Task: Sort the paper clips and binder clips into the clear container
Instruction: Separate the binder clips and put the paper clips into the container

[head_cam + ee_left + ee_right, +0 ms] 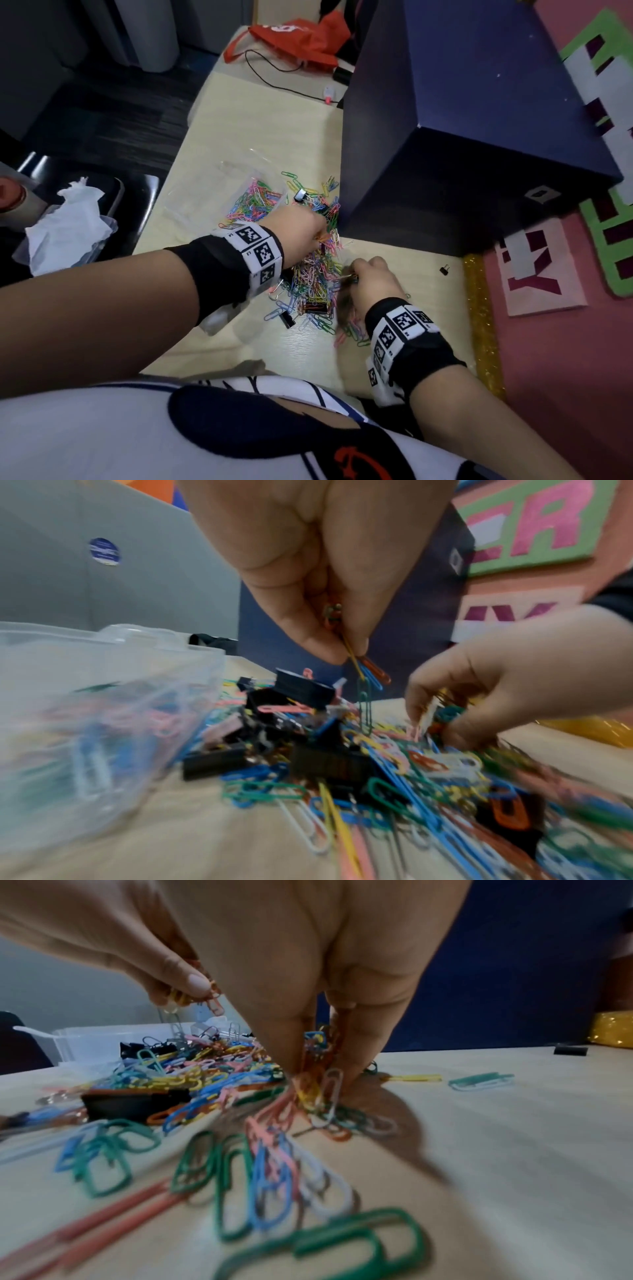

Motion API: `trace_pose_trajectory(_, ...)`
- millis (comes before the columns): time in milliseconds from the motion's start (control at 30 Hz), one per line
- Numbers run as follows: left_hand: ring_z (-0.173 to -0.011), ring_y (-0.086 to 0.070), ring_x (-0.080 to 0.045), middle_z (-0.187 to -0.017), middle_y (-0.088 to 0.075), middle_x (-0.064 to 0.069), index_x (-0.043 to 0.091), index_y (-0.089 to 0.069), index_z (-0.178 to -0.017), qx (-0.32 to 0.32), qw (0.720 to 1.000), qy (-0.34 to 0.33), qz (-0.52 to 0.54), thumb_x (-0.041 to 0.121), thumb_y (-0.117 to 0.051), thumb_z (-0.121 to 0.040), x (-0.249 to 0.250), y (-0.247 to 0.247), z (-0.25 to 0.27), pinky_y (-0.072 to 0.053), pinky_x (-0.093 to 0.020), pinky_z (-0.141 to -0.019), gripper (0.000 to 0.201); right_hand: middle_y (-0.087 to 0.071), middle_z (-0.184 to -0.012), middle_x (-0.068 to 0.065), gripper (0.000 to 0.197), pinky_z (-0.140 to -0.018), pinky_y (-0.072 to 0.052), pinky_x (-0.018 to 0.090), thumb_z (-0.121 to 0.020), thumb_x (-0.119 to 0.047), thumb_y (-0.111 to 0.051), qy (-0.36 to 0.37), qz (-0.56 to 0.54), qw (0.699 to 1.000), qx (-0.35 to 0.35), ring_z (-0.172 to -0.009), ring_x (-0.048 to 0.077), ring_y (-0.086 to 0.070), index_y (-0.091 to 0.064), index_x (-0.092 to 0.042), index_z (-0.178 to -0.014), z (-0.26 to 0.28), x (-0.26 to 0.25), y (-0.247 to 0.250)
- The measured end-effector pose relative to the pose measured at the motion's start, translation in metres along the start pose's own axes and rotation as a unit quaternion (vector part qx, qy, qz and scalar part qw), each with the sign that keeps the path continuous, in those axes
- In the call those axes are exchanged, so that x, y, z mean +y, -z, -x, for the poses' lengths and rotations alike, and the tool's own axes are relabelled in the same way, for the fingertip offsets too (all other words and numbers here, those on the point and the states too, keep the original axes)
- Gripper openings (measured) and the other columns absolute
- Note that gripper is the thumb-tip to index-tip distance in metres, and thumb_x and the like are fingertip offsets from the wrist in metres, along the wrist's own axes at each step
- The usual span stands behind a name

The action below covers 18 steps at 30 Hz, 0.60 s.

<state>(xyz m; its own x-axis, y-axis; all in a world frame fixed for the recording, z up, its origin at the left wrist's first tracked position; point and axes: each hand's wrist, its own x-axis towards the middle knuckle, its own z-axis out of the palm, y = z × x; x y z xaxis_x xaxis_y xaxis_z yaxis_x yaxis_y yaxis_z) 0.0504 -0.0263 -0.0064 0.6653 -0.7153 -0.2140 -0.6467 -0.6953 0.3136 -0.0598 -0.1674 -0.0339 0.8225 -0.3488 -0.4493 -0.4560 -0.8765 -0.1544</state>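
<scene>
Over the clip pile (317, 270), left hand (318, 569) pinching paper clips (368, 669), right hand (308, 969) pinching a bunch (316, 1083)

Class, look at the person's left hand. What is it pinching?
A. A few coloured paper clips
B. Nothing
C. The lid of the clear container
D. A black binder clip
A: the left hand pinches a few coloured paper clips, which dangle above the pile.
</scene>
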Motion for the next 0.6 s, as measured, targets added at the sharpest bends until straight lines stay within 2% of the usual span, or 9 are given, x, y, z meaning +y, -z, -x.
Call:
trace_pose_trajectory(100, -0.103, -0.059, -0.025, -0.111, -0.065, -0.006, 0.017, -0.062, -0.114, 0.053, 0.997, 0.045, 0.044, 0.027, -0.059, -0.092, -0.019, 0.012, 0.006, -0.045, -0.033, -0.089, 0.025, -0.045, -0.12, 0.01, 0.044, -0.091, -0.046, 0.033, -0.086, -0.001, -0.05, -0.016, 0.013, 1.0, -0.021, -0.108, 0.032, -0.056, -0.055, -0.021, -0.125, -0.008, -0.003, 0.011)
trace_pose_trajectory(200, -0.099, -0.061, -0.025, -0.107, -0.067, -0.006, 0.016, -0.064, -0.11, 0.105, 0.987, 0.101, 0.066, 0.027, -0.06, -0.091, -0.043, 0.026, 0.012, -0.046, -0.033, -0.085, 0.022, -0.048, -0.123, 0.013, 0.037, -0.09, -0.045, 0.032, -0.089, -0.004, -0.052, -0.024, 0.064, 0.997, -0.035, -0.111, 0.031, -0.055, -0.055, -0.014, -0.125, -0.014, -0.011, 0.023)
trace_pose_trajectory(267, -0.1, -0.061, -0.027, -0.107, -0.068, -0.008, 0.015, -0.066, -0.109, 0.107, 0.982, 0.144, 0.062, 0.027, -0.061, -0.09, -0.061, 0.032, 0.017, -0.047, -0.033, -0.084, 0.023, -0.048, -0.128, 0.014, 0.037, -0.092, -0.045, 0.032, -0.091, -0.008, -0.053, -0.024, 0.076, 0.996, -0.043, -0.116, 0.03, -0.053, -0.053, -0.013, -0.128, -0.017, -0.021, 0.034)
trace_pose_trajectory(333, -0.101, -0.061, -0.028, -0.105, -0.069, -0.009, 0.016, -0.069, -0.106, 0.071, 0.981, 0.176, 0.05, 0.033, -0.062, -0.089, -0.075, 0.035, 0.021, -0.047, -0.032, -0.085, 0.025, -0.049, -0.13, 0.013, 0.036, -0.093, -0.045, 0.031, -0.091, -0.014, -0.057, -0.017, 0.076, 0.996, -0.045, -0.118, 0.03, -0.052, -0.053, -0.015, -0.127, -0.02, -0.033, 0.044)
trace_pose_trajectory(433, -0.101, -0.062, -0.028, -0.104, -0.071, -0.009, 0.015, -0.071, -0.106, 0.035, 0.982, 0.18, 0.045, 0.037, -0.052, -0.094, -0.084, 0.034, 0.026, -0.046, -0.031, -0.084, 0.031, -0.062, -0.116, 0.008, 0.027, -0.083, -0.046, 0.027, -0.089, -0.021, -0.063, 0.014, 0.03, 0.999, -0.028, -0.105, 0.026, -0.059, -0.059, -0.016, -0.116, -0.022, -0.053, 0.054)
trace_pose_trajectory(533, -0.103, -0.061, -0.027, -0.107, -0.071, -0.007, 0.016, -0.07, -0.11, 0.045, 0.981, 0.18, 0.06, 0.036, -0.049, -0.096, -0.09, 0.034, 0.03, -0.045, -0.029, -0.084, 0.032, -0.064, -0.118, 0.005, 0.04, -0.073, -0.04, 0.019, -0.089, -0.025, -0.065, 0.047, -0.063, 0.997, -0.018, -0.092, 0.02, -0.061, -0.056, -0.017, -0.128, -0.024, -0.078, 0.062)
trace_pose_trajectory(600, -0.103, -0.061, -0.027, -0.106, -0.071, -0.007, 0.015, -0.07, -0.11, 0.053, 0.98, 0.182, 0.065, 0.034, -0.049, -0.096, -0.092, 0.035, 0.031, -0.045, -0.029, -0.083, 0.031, -0.064, -0.111, 0.003, 0.044, -0.065, -0.041, 0.014, -0.089, -0.025, -0.066, 0.06, -0.108, 0.992, -0.021, -0.074, 0.011, -0.059, -0.055, -0.015, -0.13, -0.035, -0.098, 0.063)
